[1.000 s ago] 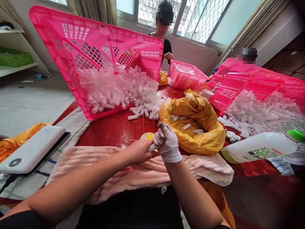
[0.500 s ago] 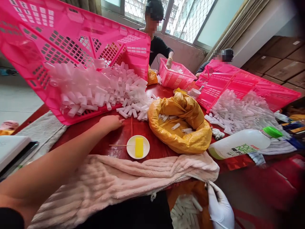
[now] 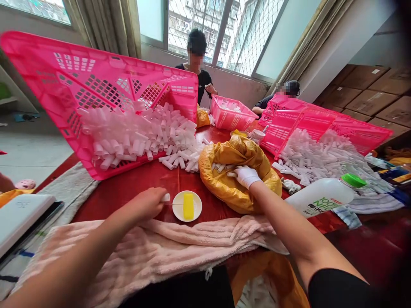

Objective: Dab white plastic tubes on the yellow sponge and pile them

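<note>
My left hand (image 3: 151,202) is closed beside the white dish (image 3: 177,212), with a small white tube end (image 3: 165,197) at its fingertips and a thin stick (image 3: 172,204) below it reaching the dish. A yellow block (image 3: 188,206) lies on the dish. In its white glove, my right hand (image 3: 246,176) reaches into the rolled-down yellow sack (image 3: 212,188), its fingers closed at a white tube (image 3: 231,174). More white tubes (image 3: 218,167) lie inside the sack.
Large pink baskets (image 3: 77,141) spill white tubes at left and right (image 3: 276,147). A white bottle (image 3: 324,196) lies right of the sack, a pink towel (image 3: 192,239) along the table's front edge. Two people (image 3: 204,83) sit across the table.
My right hand has moved from the lower right up into the yellow sack. My left hand has come back from the tube pile to the dish and now holds a tube. The view has shifted.
</note>
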Demonstrator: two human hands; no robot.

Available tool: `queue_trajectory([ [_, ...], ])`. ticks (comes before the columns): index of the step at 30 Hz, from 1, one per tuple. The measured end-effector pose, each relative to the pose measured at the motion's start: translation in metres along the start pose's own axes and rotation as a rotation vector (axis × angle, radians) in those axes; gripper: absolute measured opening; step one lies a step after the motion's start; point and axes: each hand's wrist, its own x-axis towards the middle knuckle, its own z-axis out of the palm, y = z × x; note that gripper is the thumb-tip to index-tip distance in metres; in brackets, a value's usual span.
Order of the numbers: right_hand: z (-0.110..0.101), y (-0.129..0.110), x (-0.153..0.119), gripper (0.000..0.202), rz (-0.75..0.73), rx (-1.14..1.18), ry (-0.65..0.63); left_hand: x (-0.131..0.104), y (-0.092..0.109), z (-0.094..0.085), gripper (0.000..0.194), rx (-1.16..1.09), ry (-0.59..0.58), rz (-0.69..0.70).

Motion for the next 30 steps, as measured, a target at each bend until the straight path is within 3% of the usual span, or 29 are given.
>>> queue_trajectory([
  [2,0.0,-0.009,-0.008,0.016,-0.088,0.026,-0.056,-0.002,0.0,0.005,0.024,-0.012,0.008,0.035],
  [4,0.004,-0.025,-0.023,0.025,-0.283,0.162,-0.116,-0.001,-0.002,0.009,0.022,-0.027,0.014,0.023],
  [7,0.025,-0.058,-0.05,0.034,-0.568,0.414,-0.175,0.002,-0.005,0.014,0.02,-0.032,0.02,0.01],
  [10,0.061,-0.08,-0.066,0.035,-0.601,0.385,-0.103,0.003,-0.004,0.021,0.021,-0.044,0.048,0.041],
  [14,0.091,-0.079,-0.073,0.036,-0.632,0.268,-0.029,0.002,0.0,0.028,0.017,-0.048,0.112,0.012],
  [18,0.09,-0.071,-0.08,0.037,-0.823,0.272,0.002,0.004,0.001,0.029,0.018,-0.05,0.136,0.019],
  [24,0.089,-0.073,-0.092,0.038,-0.758,0.28,0.081,0.008,-0.002,0.031,0.019,-0.017,0.156,0.064],
  [28,0.082,-0.071,-0.098,0.035,-0.929,0.229,0.018,0.008,-0.001,0.03,0.02,0.002,0.142,0.076],
  [30,0.078,-0.071,-0.1,0.032,-0.946,0.215,0.012,0.009,-0.001,0.029,0.019,-0.003,0.136,0.084],
])
